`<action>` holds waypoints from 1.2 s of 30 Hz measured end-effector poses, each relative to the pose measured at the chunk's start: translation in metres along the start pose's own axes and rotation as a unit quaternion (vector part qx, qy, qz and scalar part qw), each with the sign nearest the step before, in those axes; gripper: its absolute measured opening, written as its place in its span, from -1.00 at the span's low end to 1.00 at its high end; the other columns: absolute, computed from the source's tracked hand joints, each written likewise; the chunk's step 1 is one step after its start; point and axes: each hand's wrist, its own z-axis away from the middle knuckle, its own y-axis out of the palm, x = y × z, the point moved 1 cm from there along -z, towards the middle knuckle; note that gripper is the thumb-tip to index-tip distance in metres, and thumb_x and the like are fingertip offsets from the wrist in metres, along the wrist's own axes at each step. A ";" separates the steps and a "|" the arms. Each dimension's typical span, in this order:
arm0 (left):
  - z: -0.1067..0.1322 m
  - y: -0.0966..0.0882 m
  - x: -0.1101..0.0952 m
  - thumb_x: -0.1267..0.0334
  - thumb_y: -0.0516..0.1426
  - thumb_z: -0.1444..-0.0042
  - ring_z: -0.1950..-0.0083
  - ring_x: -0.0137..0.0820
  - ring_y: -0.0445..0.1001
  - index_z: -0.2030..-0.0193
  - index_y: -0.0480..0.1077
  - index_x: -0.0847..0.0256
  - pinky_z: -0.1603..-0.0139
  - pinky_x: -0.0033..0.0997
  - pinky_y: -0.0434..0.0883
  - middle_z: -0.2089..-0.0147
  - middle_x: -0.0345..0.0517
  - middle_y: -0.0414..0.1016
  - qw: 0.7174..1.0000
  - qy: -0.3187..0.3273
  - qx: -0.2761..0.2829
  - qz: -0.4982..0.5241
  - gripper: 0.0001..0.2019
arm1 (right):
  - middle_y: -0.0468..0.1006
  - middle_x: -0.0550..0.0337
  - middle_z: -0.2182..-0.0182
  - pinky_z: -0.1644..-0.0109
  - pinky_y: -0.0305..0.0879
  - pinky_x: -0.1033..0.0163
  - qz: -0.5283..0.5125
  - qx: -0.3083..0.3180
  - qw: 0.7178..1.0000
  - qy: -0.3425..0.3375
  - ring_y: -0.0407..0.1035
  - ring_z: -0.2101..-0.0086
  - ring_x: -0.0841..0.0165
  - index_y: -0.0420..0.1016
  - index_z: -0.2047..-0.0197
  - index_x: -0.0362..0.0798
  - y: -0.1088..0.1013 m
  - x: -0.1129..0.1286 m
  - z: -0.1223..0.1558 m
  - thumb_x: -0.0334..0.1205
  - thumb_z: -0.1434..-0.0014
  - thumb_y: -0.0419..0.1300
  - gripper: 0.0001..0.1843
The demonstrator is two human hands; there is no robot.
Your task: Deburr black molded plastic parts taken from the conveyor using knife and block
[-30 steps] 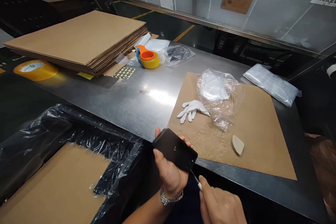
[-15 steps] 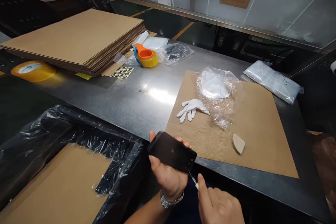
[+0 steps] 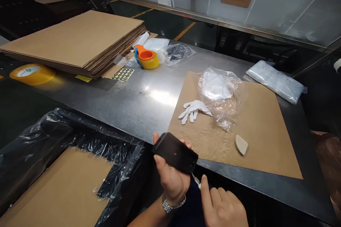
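1. Both hands work just off the near edge of the brushed steel table [image 3: 128,103]: the left hand [image 3: 170,179], a metal watch [image 3: 173,203] at its wrist, grips a flat, glossy black phone-like slab with rounded corners [image 3: 175,153], while the right hand [image 3: 222,207] is closed around a thin white-handled pointed tool [image 3: 196,181].
2. Over the last second the slab has slid a little left and tilted, and the right hand has crept up beneath it, so the tool tip now meets the slab's lower right corner; I judge the work at that corner to be ongoing rather than finished.
3. Beyond the slab, on the table, lies a flat brown corrugated cardboard sheet [image 3: 261,131], matte and scuffed.
4. On that sheet rest a limp white fabric glove [image 3: 194,110], a crinkled clear plastic bag holding something white [image 3: 220,94], and a small beige wedge-shaped piece [image 3: 241,144].
5. At the table's far left sits a thick stack of brown cardboard sheets [image 3: 80,42], with an orange-and-yellow tape dispenser [image 3: 146,58] just beside it.
6. Left of the slab, below the table, a cardboard-lined box wrapped in shiny black plastic film [image 3: 80,138] stands open.
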 end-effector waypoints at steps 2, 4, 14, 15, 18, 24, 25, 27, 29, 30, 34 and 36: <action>-0.001 0.000 0.000 -0.07 -0.08 -0.16 0.36 -0.39 0.45 -0.23 0.04 -0.29 0.36 -0.37 0.45 0.32 -0.20 0.45 0.999 -0.042 -0.023 -0.013 -0.53 | 0.24 0.28 0.73 0.60 -0.06 0.31 0.008 -0.003 1.000 -0.004 0.14 0.70 0.50 0.47 0.15 -0.24 -0.002 -0.002 -0.001 -0.60 -0.12 -0.11 -0.62; -0.002 0.000 -0.001 -0.06 -0.08 -0.17 0.38 -0.41 0.46 -0.24 0.03 -0.27 0.39 -0.41 0.46 0.33 -0.20 0.45 0.996 -0.074 -0.044 -0.032 -0.53 | 0.24 0.28 0.73 0.59 -0.06 0.29 0.014 -0.004 1.000 -0.001 0.14 0.70 0.49 0.47 0.15 -0.26 -0.004 -0.006 -0.003 -0.58 -0.14 -0.10 -0.64; -0.006 0.004 -0.005 0.00 -0.08 -0.20 0.43 -0.39 0.47 -0.23 0.07 -0.18 0.46 -0.38 0.46 0.37 -0.17 0.43 0.983 -0.175 -0.042 -0.047 -0.56 | 0.40 0.17 0.55 0.55 0.12 0.33 -0.208 0.067 0.968 0.123 0.31 0.58 0.42 0.40 0.18 -0.18 -0.007 -0.018 -0.005 -0.38 -0.27 -0.18 -0.68; -0.006 0.004 -0.004 0.01 -0.09 -0.20 0.43 -0.39 0.47 -0.22 0.09 -0.16 0.46 -0.39 0.46 0.37 -0.16 0.43 0.981 -0.184 -0.037 -0.046 -0.57 | 0.41 0.16 0.51 0.54 0.16 0.34 -0.277 0.090 0.946 0.143 0.32 0.56 0.42 0.38 0.16 -0.16 -0.006 -0.018 -0.006 -0.37 -0.27 -0.17 -0.70; -0.004 0.003 -0.001 0.01 -0.08 -0.20 0.43 -0.40 0.48 -0.19 0.13 -0.11 0.45 -0.42 0.45 0.36 -0.14 0.45 0.974 -0.221 -0.036 -0.041 -0.59 | 0.48 0.17 0.39 0.45 0.26 0.39 -0.461 0.093 0.861 0.193 0.36 0.50 0.45 0.36 0.06 -0.10 0.000 -0.018 -0.011 -0.34 -0.24 -0.04 -0.76; -0.002 0.004 0.006 -0.01 -0.04 -0.17 0.48 -0.44 0.44 0.16 0.37 0.30 0.46 -0.47 0.45 0.41 -0.08 0.44 0.953 -0.285 -0.099 -0.032 -0.61 | 0.47 0.23 0.52 0.49 0.19 0.40 -0.534 0.038 0.822 0.197 0.32 0.55 0.47 0.50 0.27 -0.07 0.016 -0.013 -0.022 -0.38 -0.16 0.11 -0.86; -0.002 0.004 0.007 -0.02 -0.04 -0.17 0.48 -0.43 0.44 0.22 0.37 0.33 0.47 -0.46 0.45 0.42 -0.06 0.43 0.948 -0.298 -0.110 -0.028 -0.60 | 0.46 0.22 0.54 0.50 0.18 0.38 -0.518 0.014 0.834 0.189 0.32 0.56 0.46 0.50 0.29 -0.09 0.018 -0.011 -0.022 -0.39 -0.15 0.11 -0.86; -0.004 0.004 0.009 -0.01 -0.06 -0.18 0.49 -0.41 0.44 0.28 0.36 0.35 0.47 -0.43 0.46 0.44 -0.04 0.44 0.936 -0.326 -0.129 -0.017 -0.59 | 0.45 0.19 0.57 0.51 0.17 0.35 -0.449 -0.072 0.876 0.159 0.31 0.58 0.44 0.48 0.27 -0.14 0.020 -0.005 -0.022 -0.44 -0.14 0.10 -0.86; -0.005 0.004 0.010 0.01 -0.07 -0.19 0.49 -0.39 0.45 0.30 0.35 0.36 0.48 -0.39 0.47 0.46 -0.02 0.44 0.924 -0.357 -0.134 -0.002 -0.59 | 0.44 0.17 0.60 0.50 0.16 0.32 -0.363 -0.168 0.908 0.127 0.28 0.59 0.42 0.45 0.23 -0.18 0.021 -0.001 -0.020 -0.48 -0.12 0.10 -0.85; -0.006 0.004 0.010 0.01 -0.08 -0.20 0.50 -0.39 0.45 0.31 0.35 0.35 0.48 -0.37 0.47 0.46 -0.02 0.44 0.920 -0.370 -0.132 0.004 -0.60 | 0.43 0.18 0.61 0.49 0.17 0.31 -0.337 -0.195 0.912 0.126 0.28 0.59 0.41 0.43 0.24 -0.18 0.022 0.000 -0.019 -0.48 -0.13 0.10 -0.86; -0.009 0.003 0.011 0.03 -0.09 -0.21 0.50 -0.40 0.44 0.31 0.33 0.34 0.49 -0.38 0.47 0.47 -0.05 0.42 0.914 -0.386 -0.124 0.016 -0.62 | 0.37 0.27 0.62 0.52 0.16 0.40 -0.396 -0.115 0.881 0.230 0.25 0.61 0.49 0.36 0.40 -0.10 0.023 -0.011 -0.016 -0.37 -0.21 0.04 -0.84; -0.009 0.002 0.010 0.04 -0.09 -0.22 0.50 -0.42 0.43 0.30 0.34 0.34 0.48 -0.41 0.46 0.46 -0.06 0.42 0.918 -0.379 -0.117 0.013 -0.62 | 0.27 0.33 0.66 0.57 0.11 0.43 -0.422 -0.058 0.862 0.273 0.17 0.65 0.53 0.28 0.51 -0.07 0.023 -0.023 -0.014 -0.28 -0.25 0.00 -0.72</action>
